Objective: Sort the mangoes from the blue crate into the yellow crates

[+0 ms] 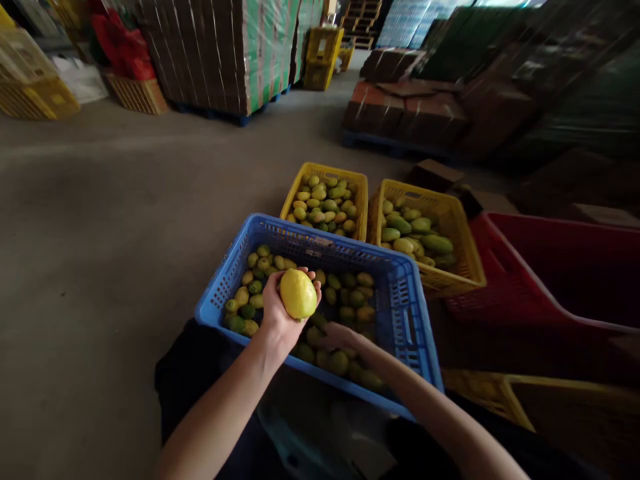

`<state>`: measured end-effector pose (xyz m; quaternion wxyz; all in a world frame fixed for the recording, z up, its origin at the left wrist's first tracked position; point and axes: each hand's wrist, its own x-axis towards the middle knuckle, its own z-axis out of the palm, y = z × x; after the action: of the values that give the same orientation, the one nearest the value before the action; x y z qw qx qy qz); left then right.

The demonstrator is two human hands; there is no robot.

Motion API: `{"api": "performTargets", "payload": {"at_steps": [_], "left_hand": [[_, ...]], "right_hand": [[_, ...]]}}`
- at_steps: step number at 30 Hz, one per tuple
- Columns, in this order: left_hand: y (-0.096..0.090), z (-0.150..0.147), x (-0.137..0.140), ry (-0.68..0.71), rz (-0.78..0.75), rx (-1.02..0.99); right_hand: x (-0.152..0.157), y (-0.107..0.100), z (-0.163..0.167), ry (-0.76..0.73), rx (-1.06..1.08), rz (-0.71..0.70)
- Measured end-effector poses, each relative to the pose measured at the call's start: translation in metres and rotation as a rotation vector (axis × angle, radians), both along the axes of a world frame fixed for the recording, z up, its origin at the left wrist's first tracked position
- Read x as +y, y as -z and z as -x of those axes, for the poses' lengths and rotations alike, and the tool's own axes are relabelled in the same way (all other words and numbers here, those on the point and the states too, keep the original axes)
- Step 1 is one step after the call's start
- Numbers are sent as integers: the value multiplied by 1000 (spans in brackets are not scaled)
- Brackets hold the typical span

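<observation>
A yellow lemon [299,294] rests in my left hand [278,313], its fingers curled around the far side and palm turned up. That hand is raised above the blue crate [423,327]. Inside the crate my right hand [338,337] reaches down among green and yellow lemons, close to a dark green one [319,321]. Its fingers are dim and partly hidden, so their grip cannot be made out. Lemons lie in a loose group at the crate's left [257,301], in rows at the right [347,297], and along the near side [339,363].
Two yellow crates of fruit [363,200] [473,247] stand beyond the blue one. To the right are a red bin [530,303] and another yellow crate [517,400]. Farther off are a wrapped pallet stack [200,60] and flat cartons [430,117]. Concrete floor [100,267] stretches left.
</observation>
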<state>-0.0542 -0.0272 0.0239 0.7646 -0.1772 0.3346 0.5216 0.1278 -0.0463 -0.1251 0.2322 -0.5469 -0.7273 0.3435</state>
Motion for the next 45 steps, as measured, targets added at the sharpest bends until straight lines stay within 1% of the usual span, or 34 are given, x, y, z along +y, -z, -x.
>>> {"api": "performTargets", "payload": {"at_steps": [2,3,4,6,7,9,10,11,13,15,16,17,19,22,24,26,29,31,33,35,38,40,42,45], "left_hand": [[2,-3,-3,-13,-19,-11],[4,-5,-5,-29,-25,-11],[5,-8,-7,-44,-23,-9],[6,-13,-11,-42,-7,3],[7,-16,-13,-26,-3,11],[7,-22,-16,9,-6,31],[7,-25,-17,30,-13,43],[8,-28,-17,49,-17,56],[11,-32,-17,63,-10,92],[15,-37,-15,29,-3,139],[18,-38,-15,-1,-3,162],[20,-40,-14,-23,-5,182],[23,-42,-14,-24,-29,208],[25,-44,-17,39,-127,234],[25,-46,-21,85,-215,255],[26,-49,-24,133,-273,292],[30,-51,-27,198,-317,371],[32,-52,-28,246,-354,432],[32,-51,-29,296,-391,490],[29,-50,-28,335,-401,521],[20,-45,-26,410,-355,504],[13,-41,-23,444,-331,466],[7,-37,-20,460,-312,434],[5,-33,-15,495,-262,402]], "right_hand": [[24,-20,-8,-75,-98,72],[33,-34,-14,-90,-125,105],[38,-50,-19,-85,-108,138],[38,-83,-26,-44,50,236],[33,-97,-28,-11,187,285],[17,-115,-28,62,455,368],[8,-118,-27,94,533,390],[0,-119,-27,121,560,397],[-13,-112,-27,181,519,371],[-19,-101,-29,242,463,349],[-21,-97,-30,261,457,362],[-22,-94,-31,270,466,387],[-24,-92,-31,271,508,423],[-25,-99,-28,224,550,377],[-26,-107,-27,151,557,289],[-26,-114,-28,76,510,148],[-27,-120,-33,28,330,-105],[-28,-122,-37,0,238,-234],[-31,-124,-40,-44,195,-313],[-33,-128,-41,-90,167,-350],[-36,-138,-41,-107,181,-360],[-37,-143,-39,-65,251,-329],[-36,-142,-38,16,362,-234],[-32,-130,-38,202,598,15]]}}
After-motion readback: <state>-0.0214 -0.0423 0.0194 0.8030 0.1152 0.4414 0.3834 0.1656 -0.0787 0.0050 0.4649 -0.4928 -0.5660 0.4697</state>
